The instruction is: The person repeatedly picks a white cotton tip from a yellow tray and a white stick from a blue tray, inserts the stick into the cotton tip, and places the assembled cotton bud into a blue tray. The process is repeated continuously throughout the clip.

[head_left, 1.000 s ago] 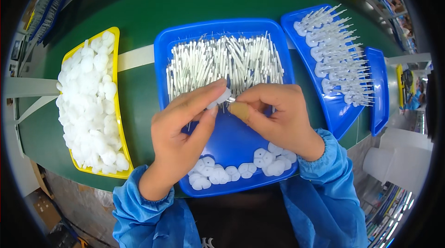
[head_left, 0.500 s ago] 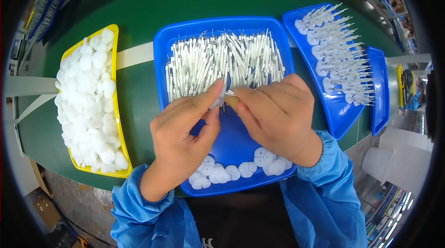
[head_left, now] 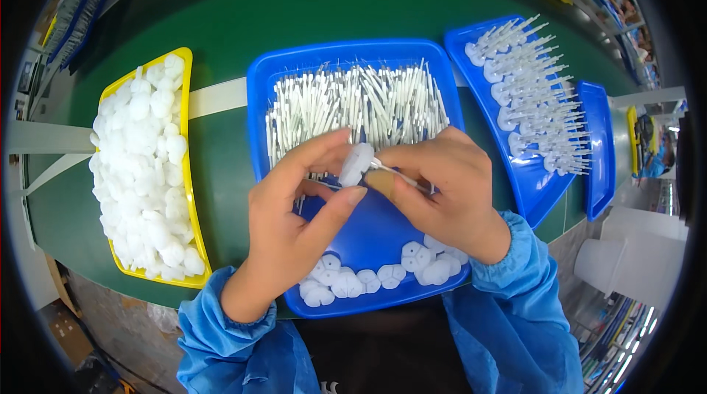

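Observation:
Over the middle blue tray (head_left: 352,228) my two hands meet at one white petal-shaped plastic piece (head_left: 356,164). The thumb and fingers of my left hand (head_left: 298,206) curve around its edge. In a pinch, my right hand (head_left: 442,191) holds a thin white stem (head_left: 401,173), its end against the middle of the piece; a tan covering wraps one of its fingertips. Many white stems with dark ends (head_left: 361,103) fill the far half of the tray. Several white petal-shaped pieces (head_left: 392,275) lie along its near edge.
A yellow tray (head_left: 197,236) heaped with white petal pieces (head_left: 147,173) stands on the left. To the right, a blue tray (head_left: 541,199) holds rows of stems fitted with petal pieces (head_left: 526,92). Another blue tray (head_left: 600,151) sits beyond it on the green table (head_left: 331,4).
The petal piece has turned and now faces up between my hands, with the stem showing in my right hand. My left fingers have spread wider around the piece.

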Action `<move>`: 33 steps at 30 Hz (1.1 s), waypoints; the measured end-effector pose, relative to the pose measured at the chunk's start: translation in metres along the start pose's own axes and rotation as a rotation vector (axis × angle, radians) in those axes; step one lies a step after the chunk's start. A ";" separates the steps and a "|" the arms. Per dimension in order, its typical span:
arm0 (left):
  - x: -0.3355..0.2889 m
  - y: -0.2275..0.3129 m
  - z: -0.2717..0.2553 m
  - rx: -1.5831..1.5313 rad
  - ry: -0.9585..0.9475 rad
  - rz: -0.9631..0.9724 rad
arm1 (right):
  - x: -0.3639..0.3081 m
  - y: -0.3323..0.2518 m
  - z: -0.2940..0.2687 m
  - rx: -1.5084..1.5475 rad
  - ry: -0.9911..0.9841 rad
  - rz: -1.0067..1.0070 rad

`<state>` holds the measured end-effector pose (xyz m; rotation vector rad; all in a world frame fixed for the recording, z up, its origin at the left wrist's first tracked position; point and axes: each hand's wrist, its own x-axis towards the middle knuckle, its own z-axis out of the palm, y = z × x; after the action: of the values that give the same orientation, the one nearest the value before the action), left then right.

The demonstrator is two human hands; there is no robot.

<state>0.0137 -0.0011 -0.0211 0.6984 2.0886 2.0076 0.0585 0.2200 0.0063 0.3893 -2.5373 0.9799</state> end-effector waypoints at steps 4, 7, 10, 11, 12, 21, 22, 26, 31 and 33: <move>0.004 0.001 -0.002 0.056 0.038 0.063 | -0.001 0.006 -0.002 -0.032 0.050 -0.059; 0.004 -0.002 -0.002 0.058 0.043 0.079 | -0.006 0.007 -0.001 -0.140 0.076 -0.203; 0.002 -0.002 0.000 0.063 0.052 0.082 | -0.010 0.009 0.002 -0.240 0.076 -0.305; 0.002 -0.002 -0.001 0.069 0.052 0.081 | -0.010 0.009 0.002 -0.245 0.073 -0.303; 0.002 -0.002 -0.001 0.075 0.051 0.081 | -0.011 0.008 0.002 -0.242 0.065 -0.302; 0.001 0.001 -0.001 0.090 0.065 0.125 | -0.012 0.002 -0.001 -0.071 0.001 -0.184; 0.001 0.001 -0.001 0.091 0.066 0.129 | -0.013 0.003 -0.001 -0.079 0.002 -0.207; 0.001 0.002 -0.001 0.109 0.064 0.129 | -0.018 0.008 -0.002 -0.103 -0.006 -0.277; 0.002 0.003 0.000 0.174 0.052 0.159 | -0.013 0.000 -0.007 -0.118 -0.034 -0.276; 0.001 0.003 -0.001 0.184 0.025 0.172 | -0.013 -0.001 -0.006 -0.169 -0.026 -0.212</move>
<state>0.0132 -0.0014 -0.0176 0.9170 2.3230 1.9313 0.0717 0.2249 0.0049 0.6085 -2.5158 0.6809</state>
